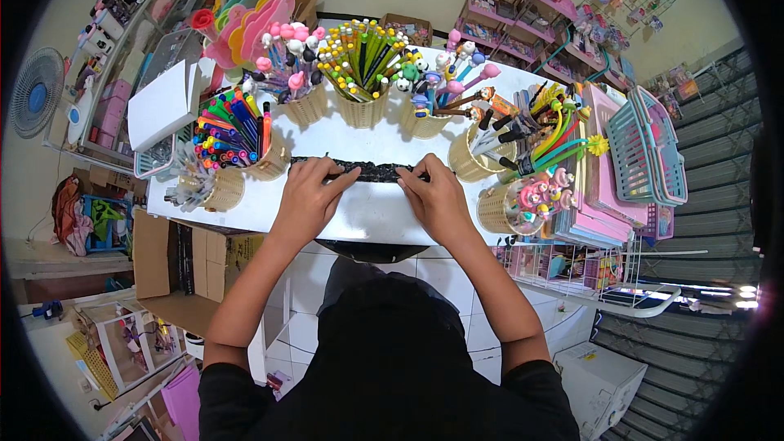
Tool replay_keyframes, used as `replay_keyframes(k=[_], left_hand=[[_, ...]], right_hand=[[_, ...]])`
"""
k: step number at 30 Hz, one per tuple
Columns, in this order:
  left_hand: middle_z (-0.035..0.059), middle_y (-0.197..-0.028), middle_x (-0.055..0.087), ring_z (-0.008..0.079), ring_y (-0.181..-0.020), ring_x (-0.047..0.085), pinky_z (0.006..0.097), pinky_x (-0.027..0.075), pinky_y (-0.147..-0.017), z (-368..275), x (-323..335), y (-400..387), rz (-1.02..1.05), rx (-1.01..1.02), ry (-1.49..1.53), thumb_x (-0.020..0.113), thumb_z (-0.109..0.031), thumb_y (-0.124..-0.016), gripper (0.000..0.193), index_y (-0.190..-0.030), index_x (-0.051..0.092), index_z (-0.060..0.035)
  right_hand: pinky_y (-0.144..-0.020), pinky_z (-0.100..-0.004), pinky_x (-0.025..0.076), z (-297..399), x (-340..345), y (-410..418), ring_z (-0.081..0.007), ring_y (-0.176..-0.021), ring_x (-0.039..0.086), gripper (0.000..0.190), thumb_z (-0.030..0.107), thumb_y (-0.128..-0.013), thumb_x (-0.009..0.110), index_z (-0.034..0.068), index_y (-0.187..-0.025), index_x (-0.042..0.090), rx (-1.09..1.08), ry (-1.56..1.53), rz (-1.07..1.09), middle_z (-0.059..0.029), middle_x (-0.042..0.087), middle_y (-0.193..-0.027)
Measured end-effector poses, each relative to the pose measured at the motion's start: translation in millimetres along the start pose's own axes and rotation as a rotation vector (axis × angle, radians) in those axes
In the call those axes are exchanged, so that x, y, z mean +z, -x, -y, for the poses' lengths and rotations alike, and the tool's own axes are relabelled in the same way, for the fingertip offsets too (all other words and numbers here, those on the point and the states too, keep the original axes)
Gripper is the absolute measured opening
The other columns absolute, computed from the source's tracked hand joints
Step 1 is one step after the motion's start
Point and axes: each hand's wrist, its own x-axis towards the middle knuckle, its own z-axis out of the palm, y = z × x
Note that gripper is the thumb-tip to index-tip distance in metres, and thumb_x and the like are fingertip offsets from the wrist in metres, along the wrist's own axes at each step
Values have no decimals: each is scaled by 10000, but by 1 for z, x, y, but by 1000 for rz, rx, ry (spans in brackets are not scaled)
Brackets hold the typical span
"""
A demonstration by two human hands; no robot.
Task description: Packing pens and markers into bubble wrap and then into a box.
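Observation:
A long, narrow black strip, shiny and crinkled like plastic (376, 172), lies crosswise on the white tabletop (373, 214) in front of me. My left hand (315, 187) grips its left part between thumb and fingers. Near its right end, my right hand (432, 187) pinches it the same way. Behind the strip stand woven baskets of pencils (362, 58) and of pens with animal-shaped tops (450, 82). A basket of colourful markers (236, 131) is beyond my left hand, and one of black-capped markers (484, 150) is beside my right.
At the table's right stand a basket of pink-topped pens (508, 211), stacked notebooks (603, 214) and a light blue plastic basket (643, 147). Clear-wrapped pens (193, 187) fill a cup at the left edge. An open cardboard box (177, 263) sits below the table's left side.

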Motion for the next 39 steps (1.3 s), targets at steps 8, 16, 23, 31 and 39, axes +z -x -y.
replay_keyframes(k=[8, 16, 23, 31, 39], left_hand=[[91, -1086, 686, 292, -1051, 662, 430, 476, -911, -7, -2, -7, -32, -43, 42, 832, -126, -926, 309, -1233, 832, -94], [63, -1099, 695, 270, -1041, 668, 436, 470, -899, -2, 1, -7, -26, -47, 49, 835, -159, -951, 269, -1214, 835, -99], [23, -1094, 706, 240, -1033, 665, 423, 448, -884, 0, -2, -11, 5, -60, 44, 817, -155, -971, 262, -1231, 827, -125], [41, -1062, 672, 245, -1037, 656, 428, 450, -902, 0, 0, -17, 11, -57, -6, 798, -104, -967, 286, -1252, 814, -124], [59, -1075, 652, 265, -1026, 651, 431, 494, -889, -1, 1, -16, 53, 31, -17, 782, -31, -941, 345, -1278, 795, -103]], right_hand=[[-809, -425, 558, 11, 8, 5, -301, -917, 710, 252, 31, -854, 838, 78, -1101, 827, -30, 79, -156, -87, 693, -951], [-923, -446, 622, 19, 12, 10, -319, -1054, 753, 294, 25, -833, 811, 38, -1126, 808, -90, 132, -165, -93, 763, -1082], [-853, -430, 627, 7, 6, 4, -317, -999, 768, 242, 7, -885, 823, 17, -1127, 813, -114, 102, -86, -119, 790, -1090], [-836, -447, 600, 5, 3, -7, -326, -1001, 731, 248, -6, -897, 806, 14, -1144, 815, -75, 62, -24, -127, 768, -1050], [-823, -454, 568, 11, 9, -14, -327, -960, 681, 218, -34, -888, 784, 15, -1095, 829, 11, 98, -19, -111, 658, -974]])
